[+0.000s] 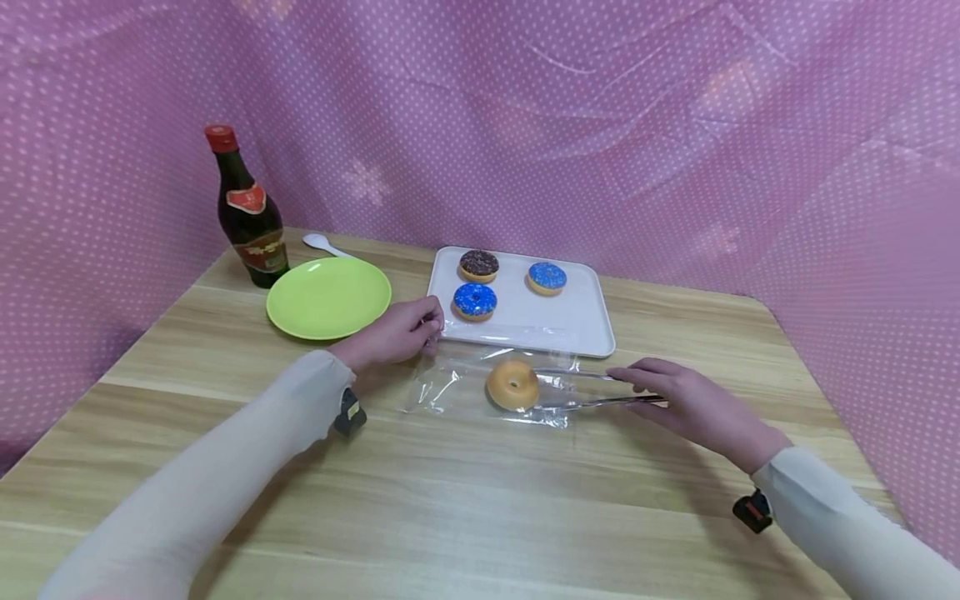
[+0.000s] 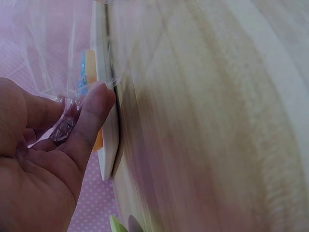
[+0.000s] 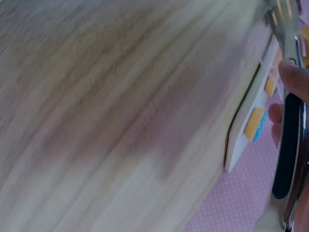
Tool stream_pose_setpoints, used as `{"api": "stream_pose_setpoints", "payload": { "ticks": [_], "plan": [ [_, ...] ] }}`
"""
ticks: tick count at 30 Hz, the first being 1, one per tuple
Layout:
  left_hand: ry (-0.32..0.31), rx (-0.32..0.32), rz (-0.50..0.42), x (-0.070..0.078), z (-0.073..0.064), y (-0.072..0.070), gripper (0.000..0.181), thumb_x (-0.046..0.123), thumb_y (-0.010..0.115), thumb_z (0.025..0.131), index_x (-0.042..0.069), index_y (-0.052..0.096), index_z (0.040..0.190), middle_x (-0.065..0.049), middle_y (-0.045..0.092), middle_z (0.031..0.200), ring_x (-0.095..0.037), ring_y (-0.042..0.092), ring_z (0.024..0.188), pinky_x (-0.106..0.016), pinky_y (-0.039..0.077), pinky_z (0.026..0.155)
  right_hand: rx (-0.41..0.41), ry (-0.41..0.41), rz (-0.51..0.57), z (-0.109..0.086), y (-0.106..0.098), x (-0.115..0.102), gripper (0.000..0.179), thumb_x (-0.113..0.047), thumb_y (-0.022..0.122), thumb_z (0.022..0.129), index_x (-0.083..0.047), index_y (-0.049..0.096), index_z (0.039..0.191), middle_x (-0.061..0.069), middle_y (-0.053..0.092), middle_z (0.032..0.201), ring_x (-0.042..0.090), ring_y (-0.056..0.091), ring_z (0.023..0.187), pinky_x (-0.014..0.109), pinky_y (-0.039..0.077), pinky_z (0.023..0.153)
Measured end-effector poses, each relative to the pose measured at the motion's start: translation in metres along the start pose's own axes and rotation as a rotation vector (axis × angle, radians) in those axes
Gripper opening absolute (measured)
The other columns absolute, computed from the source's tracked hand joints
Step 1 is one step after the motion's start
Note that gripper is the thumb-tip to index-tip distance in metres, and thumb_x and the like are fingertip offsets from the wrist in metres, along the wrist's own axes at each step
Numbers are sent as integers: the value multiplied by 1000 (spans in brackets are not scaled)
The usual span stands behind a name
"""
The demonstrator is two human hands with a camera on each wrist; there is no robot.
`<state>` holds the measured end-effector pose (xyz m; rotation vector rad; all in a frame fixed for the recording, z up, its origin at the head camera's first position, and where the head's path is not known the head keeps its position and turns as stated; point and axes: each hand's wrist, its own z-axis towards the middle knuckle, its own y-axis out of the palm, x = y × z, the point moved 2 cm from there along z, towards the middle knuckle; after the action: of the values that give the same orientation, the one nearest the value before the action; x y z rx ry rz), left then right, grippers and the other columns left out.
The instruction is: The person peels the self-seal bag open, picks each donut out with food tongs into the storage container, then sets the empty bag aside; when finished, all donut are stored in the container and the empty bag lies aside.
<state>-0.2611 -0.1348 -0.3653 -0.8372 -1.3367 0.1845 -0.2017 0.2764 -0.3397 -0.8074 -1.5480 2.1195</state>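
My left hand pinches the left end of a clear plastic bag; in the left wrist view the film is bunched between thumb and fingers. A plain golden donut lies within the bag's outline, just in front of the tray. My right hand holds metal tongs, whose two arms reach leftward into the bag, their ends at the donut's right side. The right wrist view shows the tongs' black grip and slotted tip. Whether the tips still touch the donut is unclear.
Behind the bag, a white tray bears a chocolate donut and two blue-iced donuts. To the left are a green plate, a white spoon and a dark bottle. A pink dotted curtain surrounds the wooden table.
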Motion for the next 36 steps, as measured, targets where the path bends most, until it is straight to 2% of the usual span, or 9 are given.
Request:
{"api": "stream_pose_setpoints", "payload": {
  "ticks": [8, 15, 20, 27, 33, 36],
  "plan": [
    [4, 5, 18, -3, 0, 1, 11, 1, 47, 107, 2, 53, 99, -14, 63, 91, -22, 66, 83, -28, 53, 75, 77, -129, -92, 10, 10, -6, 60, -5, 88, 80, -11, 68, 136, 2, 73, 117, 15, 73, 92, 29, 62, 77],
    [20, 7, 40, -5, -1, 0, 11, 2, 48, 108, 3, 54, 99, -12, 62, 90, -20, 63, 83, -28, 51, 76, 111, -183, -162, 14, 15, -12, 58, -6, 89, 78, -11, 71, 133, 2, 75, 114, 14, 74, 95, 32, 63, 79],
    [32, 3, 45, -7, -3, 1, 11, 3, 48, 108, 4, 55, 99, -13, 65, 88, -18, 62, 81, -28, 50, 74, 124, -181, -198, 15, 16, -12, 55, -3, 88, 78, -8, 72, 130, 5, 76, 111, 17, 75, 93, 35, 63, 76],
    [29, -10, 25, -9, -2, 3, 11, 4, 46, 108, 3, 55, 101, -14, 65, 89, -19, 65, 80, -28, 53, 74, 112, -150, -204, 15, 18, -11, 50, -4, 84, 84, -6, 71, 132, 6, 76, 114, 21, 76, 100, 37, 64, 81],
    [12, -24, -5, -9, -3, 3, 11, 3, 45, 109, 2, 53, 100, -15, 63, 91, -21, 67, 81, -29, 55, 74, 116, -123, -186, 16, 17, -11, 48, -4, 83, 84, -7, 71, 131, 5, 77, 111, 20, 77, 95, 37, 64, 78],
    [17, -17, 3, -10, -4, 2, 12, 3, 45, 109, 3, 52, 99, -15, 64, 91, -22, 67, 81, -29, 54, 74, 127, -104, -142, 16, 15, -9, 44, -3, 82, 85, -8, 73, 128, 4, 78, 108, 15, 76, 90, 32, 63, 74]
  ]
}}
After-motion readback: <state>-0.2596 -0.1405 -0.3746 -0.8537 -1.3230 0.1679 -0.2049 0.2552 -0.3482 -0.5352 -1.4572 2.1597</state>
